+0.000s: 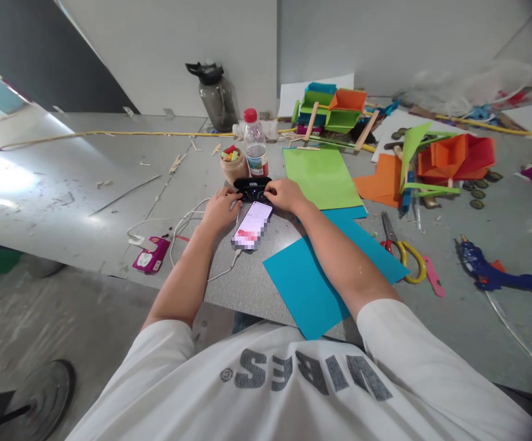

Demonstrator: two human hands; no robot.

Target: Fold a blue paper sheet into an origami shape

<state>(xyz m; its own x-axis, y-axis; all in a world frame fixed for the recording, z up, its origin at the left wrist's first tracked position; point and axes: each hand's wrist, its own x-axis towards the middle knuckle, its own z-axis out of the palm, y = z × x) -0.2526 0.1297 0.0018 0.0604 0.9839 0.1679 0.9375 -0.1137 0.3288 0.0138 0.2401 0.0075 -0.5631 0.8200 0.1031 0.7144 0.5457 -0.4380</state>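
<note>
On a cluttered desk (109, 156), the left hand (220, 210) and right hand (286, 195), grips narrow, contents unclear, should gently steady the black case (252, 182).

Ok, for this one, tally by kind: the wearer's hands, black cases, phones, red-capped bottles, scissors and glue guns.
Hands: 2, left hand and right hand
Black case: 1
Phone: 1
Red-capped bottle: 1
Scissors: 1 pair
Glue gun: 1
Total: 7
</note>
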